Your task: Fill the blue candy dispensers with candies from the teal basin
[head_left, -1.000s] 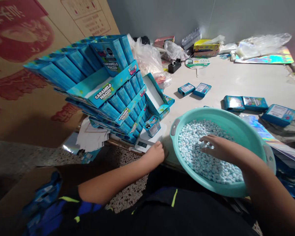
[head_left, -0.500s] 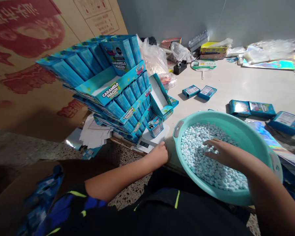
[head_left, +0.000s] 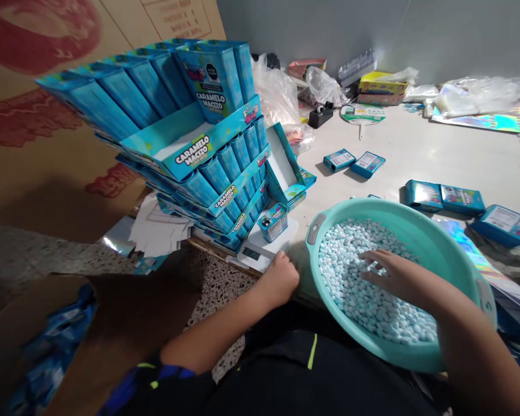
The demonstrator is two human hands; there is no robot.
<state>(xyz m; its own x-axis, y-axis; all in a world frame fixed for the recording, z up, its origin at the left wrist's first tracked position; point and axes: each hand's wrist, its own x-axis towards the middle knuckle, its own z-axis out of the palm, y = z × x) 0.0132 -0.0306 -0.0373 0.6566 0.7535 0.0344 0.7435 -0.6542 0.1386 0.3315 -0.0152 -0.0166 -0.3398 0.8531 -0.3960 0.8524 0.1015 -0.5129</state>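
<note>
My left hand [head_left: 282, 280] is closed in a loose fist at the table's front edge, beside a white digital scale [head_left: 260, 254]. Whether anything is inside its fingers is hidden. On the scale's plate stands a small blue candy box [head_left: 274, 223]. My right hand [head_left: 383, 270] hovers at the surface of pale blue and white candies [head_left: 344, 263], palm down, its fingers slightly spread and curved. These candies fill much of a turquoise oval tub [head_left: 448, 263] with grey handles.
Left of the scale, stacked display trays [head_left: 195, 156] hold upright blue boxes. An empty tray [head_left: 285, 159] leans behind the scale. Several blue boxes [head_left: 368, 164] lie on the table. Plastic bags [head_left: 277, 86], a tape dispenser [head_left: 320, 115] and a fan [head_left: 361, 114] sit farther back. A carton [head_left: 125, 341] stands below left.
The view has shifted slightly. My left fist has drawn back a little from the scale. My right hand stays over the candies with nearly the same finger pose.
</note>
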